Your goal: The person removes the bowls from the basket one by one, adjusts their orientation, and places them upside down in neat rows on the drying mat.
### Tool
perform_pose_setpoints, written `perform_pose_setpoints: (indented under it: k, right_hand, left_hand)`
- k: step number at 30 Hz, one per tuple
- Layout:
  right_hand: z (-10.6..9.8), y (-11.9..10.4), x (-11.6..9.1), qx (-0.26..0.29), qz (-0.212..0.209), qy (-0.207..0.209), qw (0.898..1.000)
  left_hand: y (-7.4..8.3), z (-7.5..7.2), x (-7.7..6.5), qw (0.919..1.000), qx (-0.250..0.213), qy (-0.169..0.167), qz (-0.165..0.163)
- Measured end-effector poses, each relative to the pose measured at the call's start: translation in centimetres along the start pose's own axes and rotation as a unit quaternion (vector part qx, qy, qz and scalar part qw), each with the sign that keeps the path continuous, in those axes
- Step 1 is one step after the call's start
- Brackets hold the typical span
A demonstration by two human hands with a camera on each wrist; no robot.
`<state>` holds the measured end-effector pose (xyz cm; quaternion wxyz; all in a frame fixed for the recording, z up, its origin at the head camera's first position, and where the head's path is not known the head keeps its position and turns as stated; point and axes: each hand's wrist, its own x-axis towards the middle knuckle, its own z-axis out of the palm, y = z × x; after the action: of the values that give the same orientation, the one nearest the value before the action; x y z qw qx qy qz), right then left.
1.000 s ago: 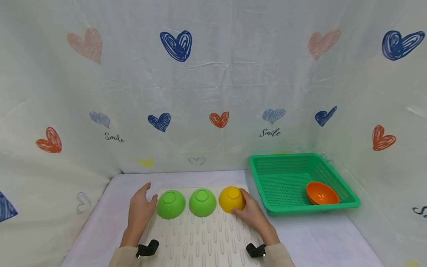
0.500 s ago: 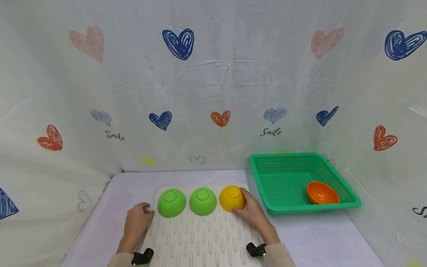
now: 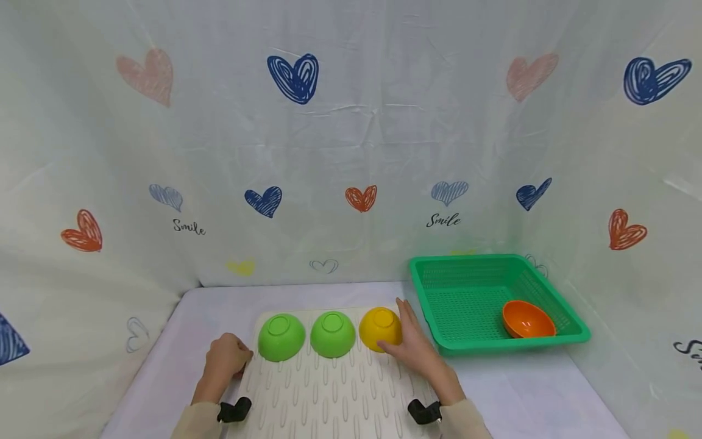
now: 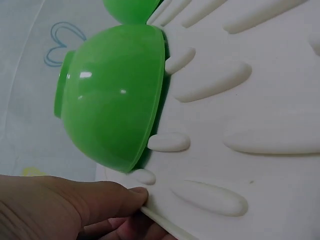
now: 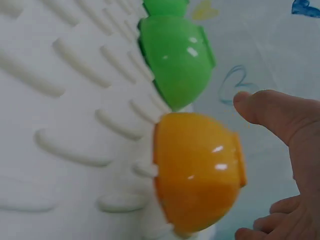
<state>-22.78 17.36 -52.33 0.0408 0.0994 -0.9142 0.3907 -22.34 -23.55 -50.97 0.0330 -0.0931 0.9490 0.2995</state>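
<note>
Two green bowls (image 3: 282,338) (image 3: 333,334) and a yellow bowl (image 3: 381,329) sit upside down in a row along the far end of a white ridged mat (image 3: 329,396). My left hand (image 3: 226,358) is at the mat's left edge, beside the nearer green bowl. In the left wrist view its thumb (image 4: 117,200) lies on the mat's rim with the fingers curled below, pinching it. My right hand (image 3: 414,347) stands just right of the yellow bowl, fingers extended. The right wrist view shows a gap between its thumb (image 5: 260,110) and the yellow bowl (image 5: 197,170).
A green plastic basket (image 3: 460,347) stands on the table to the right of the mat, with an orange bowl (image 3: 528,319) tilted inside it. White cloth (image 3: 510,390) covers the table. Behind hangs a pale curtain (image 3: 340,140) printed with hearts.
My left hand has come down toward me from beside the green bowl and curled onto the mat's edge. My right hand's fingers have straightened away from the yellow bowl. The bowls have stayed put.
</note>
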Motion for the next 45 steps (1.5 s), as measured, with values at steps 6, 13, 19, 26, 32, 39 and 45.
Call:
perform_pose_setpoints:
  k: [6, 13, 19, 26, 32, 39, 45]
  right_hand:
    - [-3.7, -4.0, 0.4, 0.021, -0.046, -0.028, 0.998]
    - [-9.7, -5.0, 2.2, 0.015, -0.066, -0.002, 0.998]
    - [-14.4, -2.5, 4.3, -0.018, -0.045, 0.020, 0.999]
    - [-18.7, 2.1, 5.6, -0.073, 0.010, 0.008, 0.997]
    - [-21.7, 5.3, 5.7, -0.111, 0.052, -0.017, 0.992]
    - [-24.9, 8.8, 4.6, -0.146, 0.107, -0.049, 0.982]
    - [-26.5, 12.4, 3.1, -0.153, 0.139, -0.068, 0.976]
  left_hand:
    - [0.1, -0.4, 0.0, 0.9999, 0.004, -0.010, -0.012]
    - [0.3, -0.3, -0.1, 0.9994, -0.016, -0.016, -0.026]
    - [0.8, 0.3, 0.4, 0.9995, -0.015, -0.012, -0.025]
    - [0.8, 0.5, 0.8, 0.9997, -0.002, -0.012, -0.023]
    - [1.0, 0.5, 1.1, 0.9997, -0.006, -0.010, -0.022]
    - [1.2, 0.3, 1.0, 0.9994, -0.014, -0.012, -0.028]
    - [0.9, 0.3, 0.9, 0.9991, -0.018, -0.017, -0.034]
